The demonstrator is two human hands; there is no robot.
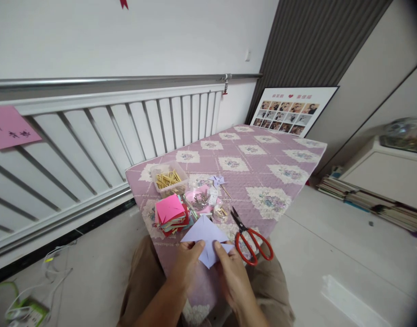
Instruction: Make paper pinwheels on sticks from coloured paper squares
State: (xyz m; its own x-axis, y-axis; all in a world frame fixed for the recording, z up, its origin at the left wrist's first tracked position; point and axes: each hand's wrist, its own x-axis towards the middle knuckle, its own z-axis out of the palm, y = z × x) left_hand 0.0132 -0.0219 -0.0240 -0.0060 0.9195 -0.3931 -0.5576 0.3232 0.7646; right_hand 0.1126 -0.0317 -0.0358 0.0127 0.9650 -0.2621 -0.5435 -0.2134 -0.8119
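A lavender sheet of paper (204, 230) with slits cut in from its corners is held over the near edge of the table. My left hand (189, 261) pinches its left side, thumb on top. On the right side, my right hand (230, 268) grips it the same way; the fingers beneath are hidden. Red-handled scissors (248, 236) lie just right of the paper, blades pointing away. A stack of coloured paper squares (172, 213), pink on top, sits to the left. Beyond the paper is a small finished lavender pinwheel (217, 181) on a stick.
A clear plastic box (170, 179) of golden sticks stands behind the stack. A pink dish (198, 199) holds small metal pieces, beside a small round container (221, 212). The patterned tablecloth (233, 163) reaches toward a photo board (293, 111). A white radiator (143, 125) borders the left.
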